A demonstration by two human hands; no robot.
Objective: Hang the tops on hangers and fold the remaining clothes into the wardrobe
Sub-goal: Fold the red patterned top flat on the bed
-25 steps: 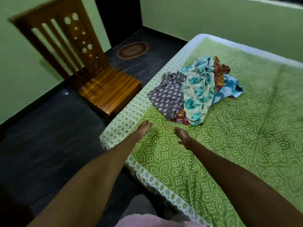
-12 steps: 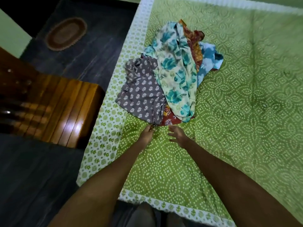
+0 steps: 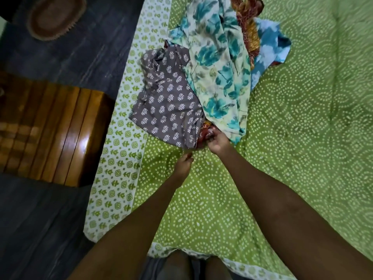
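On the green bedspread [image 3: 282, 158] lies a heap of clothes [image 3: 201, 81]. The right hand [image 3: 217, 141] pinches a red printed garment [image 3: 205, 132] at the heap's near edge. The left hand [image 3: 182, 164] hovers just below, fingers apparently loose and holding nothing.

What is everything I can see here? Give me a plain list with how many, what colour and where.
bedspread: one, green with white dots and a white patterned border, covering the bed.
grey printed garment: one, grey with white motifs, left side of the pile.
floral garment: one, cream with teal flowers, on top of the pile.
red garment: one, red-orange print, mostly buried under the pile.
blue garment: one, light blue, right side of the pile.
wooden chair: one, brown, left of the bed.
oval mat: one, brown, on the dark floor, far left.
left hand: one, over the bedspread, just short of the pile.
right hand: one, pinches the red garment.
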